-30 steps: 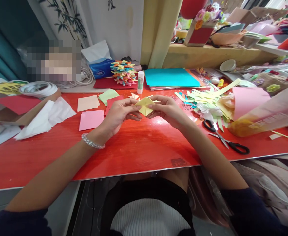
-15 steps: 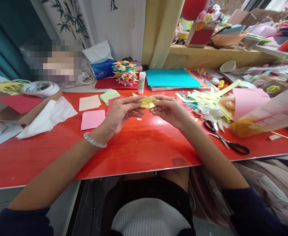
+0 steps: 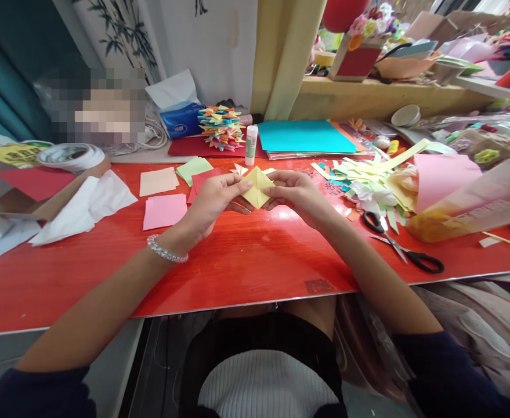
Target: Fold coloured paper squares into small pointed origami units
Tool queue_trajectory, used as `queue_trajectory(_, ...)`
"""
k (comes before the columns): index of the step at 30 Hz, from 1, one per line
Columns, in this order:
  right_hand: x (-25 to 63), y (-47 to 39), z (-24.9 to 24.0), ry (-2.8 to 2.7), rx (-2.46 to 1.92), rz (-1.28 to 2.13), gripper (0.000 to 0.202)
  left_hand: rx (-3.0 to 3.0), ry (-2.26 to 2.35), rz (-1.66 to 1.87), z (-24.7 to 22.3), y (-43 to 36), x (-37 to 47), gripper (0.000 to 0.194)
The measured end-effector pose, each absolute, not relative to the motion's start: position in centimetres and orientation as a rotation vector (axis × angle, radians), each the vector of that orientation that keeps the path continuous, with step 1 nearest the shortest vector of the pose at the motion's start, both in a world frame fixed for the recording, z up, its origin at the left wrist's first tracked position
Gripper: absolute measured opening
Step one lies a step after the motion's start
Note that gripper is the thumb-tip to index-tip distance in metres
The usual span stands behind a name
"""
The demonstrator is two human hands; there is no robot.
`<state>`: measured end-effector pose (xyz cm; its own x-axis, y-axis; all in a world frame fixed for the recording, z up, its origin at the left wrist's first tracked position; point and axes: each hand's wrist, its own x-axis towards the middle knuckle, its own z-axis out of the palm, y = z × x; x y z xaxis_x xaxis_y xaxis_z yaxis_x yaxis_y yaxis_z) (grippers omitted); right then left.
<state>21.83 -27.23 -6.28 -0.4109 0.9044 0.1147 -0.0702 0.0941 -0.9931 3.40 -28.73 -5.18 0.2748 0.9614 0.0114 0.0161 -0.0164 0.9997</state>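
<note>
1. Now, you appear to be at a folding step: the yellow paper [image 3: 257,188] sits between your two hands as a diamond, one corner up and one down, with a crease line running top to bottom through its middle

2. Your left hand [image 3: 219,199] pinches the paper's left corner and your right hand [image 3: 297,195] the right one, so the fingers of both are gripping it; how the lower fingers meet its back is hidden

3. The piece is held up off the red table [image 3: 237,261], just in front of the glue stick [image 3: 251,145] and well to the left of the scissors [image 3: 423,261]

4. As a judgement, the next move calls for bringing those side corners in evenly along the crease, thumbs light so that the thin paper does not slip or buckle

5. The glue stick and scissors seem unneeded for this fold; the cluster of small folded pieces [image 3: 221,129] behind hints at neat, repeatable creases
</note>
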Motion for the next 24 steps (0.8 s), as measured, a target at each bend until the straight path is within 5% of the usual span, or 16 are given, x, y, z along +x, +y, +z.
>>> queue_trajectory(24,21.89,-27.30,-6.16,-1.588,-0.964,1.380,0.026,1.456,0.988,0.850,-6.17,-27.78,2.69,0.026)
